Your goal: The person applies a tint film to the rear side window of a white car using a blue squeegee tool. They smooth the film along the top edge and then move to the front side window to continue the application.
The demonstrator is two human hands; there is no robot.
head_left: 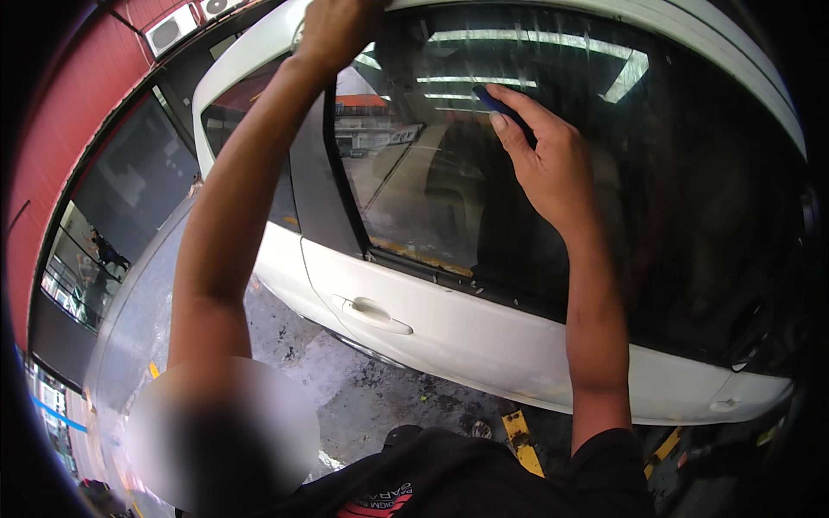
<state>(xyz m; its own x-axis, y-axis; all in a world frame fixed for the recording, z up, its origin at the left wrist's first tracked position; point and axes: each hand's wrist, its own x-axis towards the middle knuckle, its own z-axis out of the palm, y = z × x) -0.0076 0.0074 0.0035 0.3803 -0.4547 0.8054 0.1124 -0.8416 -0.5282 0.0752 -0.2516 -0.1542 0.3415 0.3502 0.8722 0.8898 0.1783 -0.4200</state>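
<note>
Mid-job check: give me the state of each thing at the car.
Right hand: pinching the blue tool
Blue tool: held at the window
Left hand: raised, fingertips unclear
Window: up, streaked
White door: shut
Door handle: not pulled out

car (484,337) spans left to right | flat tool (495,101) in right hand (550,160), at window (535,216) | left hand (338,33) by window's far left corner | door handle (373,316) near, below window | air-conditioner units (171,31) far left
</note>
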